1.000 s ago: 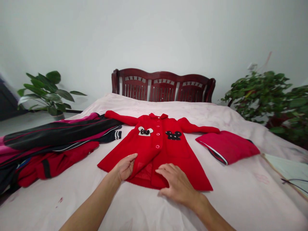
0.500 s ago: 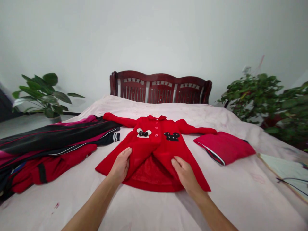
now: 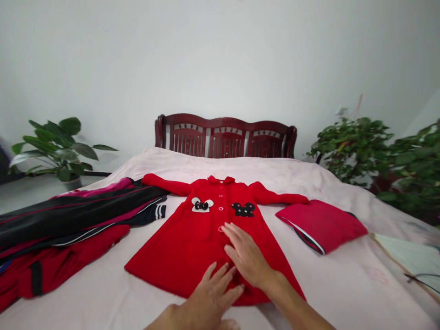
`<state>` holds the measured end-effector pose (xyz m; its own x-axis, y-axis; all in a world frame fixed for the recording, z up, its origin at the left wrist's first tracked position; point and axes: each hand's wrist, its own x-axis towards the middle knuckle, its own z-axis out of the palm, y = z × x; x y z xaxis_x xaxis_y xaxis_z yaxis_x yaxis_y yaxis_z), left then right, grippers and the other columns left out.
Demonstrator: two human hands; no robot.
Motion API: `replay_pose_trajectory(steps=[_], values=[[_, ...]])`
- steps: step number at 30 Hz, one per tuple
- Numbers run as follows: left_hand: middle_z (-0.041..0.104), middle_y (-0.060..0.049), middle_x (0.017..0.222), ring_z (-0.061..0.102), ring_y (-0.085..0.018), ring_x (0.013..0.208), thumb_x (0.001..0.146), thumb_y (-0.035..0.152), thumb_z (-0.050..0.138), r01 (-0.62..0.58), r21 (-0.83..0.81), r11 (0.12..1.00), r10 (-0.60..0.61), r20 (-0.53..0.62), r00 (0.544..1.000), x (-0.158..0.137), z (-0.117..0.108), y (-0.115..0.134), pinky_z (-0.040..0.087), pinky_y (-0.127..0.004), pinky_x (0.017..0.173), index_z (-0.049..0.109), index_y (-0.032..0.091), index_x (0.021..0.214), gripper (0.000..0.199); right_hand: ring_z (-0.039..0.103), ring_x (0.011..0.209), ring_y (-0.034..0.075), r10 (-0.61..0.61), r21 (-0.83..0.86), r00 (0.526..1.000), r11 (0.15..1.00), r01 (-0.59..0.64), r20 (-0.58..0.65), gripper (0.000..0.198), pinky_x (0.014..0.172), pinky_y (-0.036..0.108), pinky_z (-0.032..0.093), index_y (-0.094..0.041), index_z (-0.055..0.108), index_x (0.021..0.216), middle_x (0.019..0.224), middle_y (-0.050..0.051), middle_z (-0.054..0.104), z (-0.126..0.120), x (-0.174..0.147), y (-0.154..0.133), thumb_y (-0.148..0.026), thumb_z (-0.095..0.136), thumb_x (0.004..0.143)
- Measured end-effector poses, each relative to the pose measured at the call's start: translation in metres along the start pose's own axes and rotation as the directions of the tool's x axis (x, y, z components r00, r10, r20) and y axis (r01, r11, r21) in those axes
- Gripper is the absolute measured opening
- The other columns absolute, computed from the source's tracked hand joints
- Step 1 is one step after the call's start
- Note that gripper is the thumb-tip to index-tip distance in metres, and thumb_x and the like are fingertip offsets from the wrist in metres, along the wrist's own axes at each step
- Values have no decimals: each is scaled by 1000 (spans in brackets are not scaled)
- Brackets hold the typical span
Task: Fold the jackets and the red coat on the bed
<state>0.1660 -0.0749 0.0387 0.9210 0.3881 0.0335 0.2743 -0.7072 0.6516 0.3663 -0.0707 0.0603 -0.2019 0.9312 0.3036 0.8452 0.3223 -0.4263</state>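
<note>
Works both bare hands over a red coat (image 3: 185, 243), spread face up on a pale bedsheet (image 3: 343, 284) and serving here as the centre of the dial. Lays the left hand (image 3: 209, 295) at six o'clock on the coat's lower front, open and palm down, with fingers spread. Holds the right hand (image 3: 245, 255) open too, slightly off centre toward four o'clock, fingertips beside the lowest visible button (image 3: 220, 229). Cannot tell how firmly either palm presses.

Toward twelve o'clock, a collar (image 3: 229, 179), with a white patch (image 3: 202, 205) and a black dotted patch (image 3: 243, 210) below it. Stretched toward ten, one sleeve (image 3: 172, 187); toward two, the other.

At nine o'clock, a heap of black, pink, navy and red clothes (image 3: 75, 208). At three, a folded red garment (image 3: 323, 224) with white edging, meeting the nearby cuff; farther out, a pale green item (image 3: 409, 256), cut by the frame. Beyond at twelve, a dark wooden headboard (image 3: 227, 136); at ten, a broad-leaved plant (image 3: 58, 142); at two, leafy plants (image 3: 357, 149).
</note>
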Motion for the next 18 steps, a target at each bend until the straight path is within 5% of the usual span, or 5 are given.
replay_pose_trajectory(steps=[4, 8, 14, 16, 18], values=[[45, -12, 150, 37, -35, 141, 89, 46, 57, -42, -194, 980, 47, 21, 999, -9, -31, -4, 24, -58, 116, 54, 33, 138, 51, 24, 147, 23, -19, -159, 946, 984, 75, 325, 56, 120, 50, 17, -29, 36, 150, 159, 3, 30, 10, 5, 28, -39, 46, 96], [64, -6, 134, 49, -30, 133, 88, 41, 59, 46, -316, 948, -118, -213, 970, -7, -74, -39, 29, -46, 117, 69, 32, 122, 37, 29, 145, 25, 73, -222, 955, 975, -8, 287, 55, 119, 52, 17, -28, 42, 148, 156, 6, 36, -1, 8, 73, -42, 48, 94], [41, -16, 153, 28, -36, 145, 87, 34, 57, 585, 72, 808, -433, -602, 671, 13, -120, -129, 16, -54, 117, 60, 21, 133, 48, 61, 114, 24, 171, 7, 985, 985, -171, 16, 37, 106, 44, 40, -22, 74, 103, 115, 8, 71, -20, 29, 135, -39, 43, 94], [40, -23, 151, 35, -38, 141, 93, 37, 46, 743, 169, 648, -516, -620, 591, 11, -122, -151, 27, -54, 112, 47, 17, 143, 54, 65, 101, 25, 364, 251, 909, 917, -311, -202, 26, 101, 44, 44, -22, 75, 86, 98, 7, 74, -27, 41, 157, -38, 54, 85], [51, -24, 140, 49, -36, 131, 95, 39, 40, 790, 232, 568, -555, -601, 576, 5, -121, -163, 35, -49, 106, 41, 14, 146, 57, 65, 95, 26, 602, 539, 708, 759, -365, -369, 20, 96, 44, 47, -21, 72, 84, 93, 7, 73, -35, 53, 181, -36, 64, 75]])
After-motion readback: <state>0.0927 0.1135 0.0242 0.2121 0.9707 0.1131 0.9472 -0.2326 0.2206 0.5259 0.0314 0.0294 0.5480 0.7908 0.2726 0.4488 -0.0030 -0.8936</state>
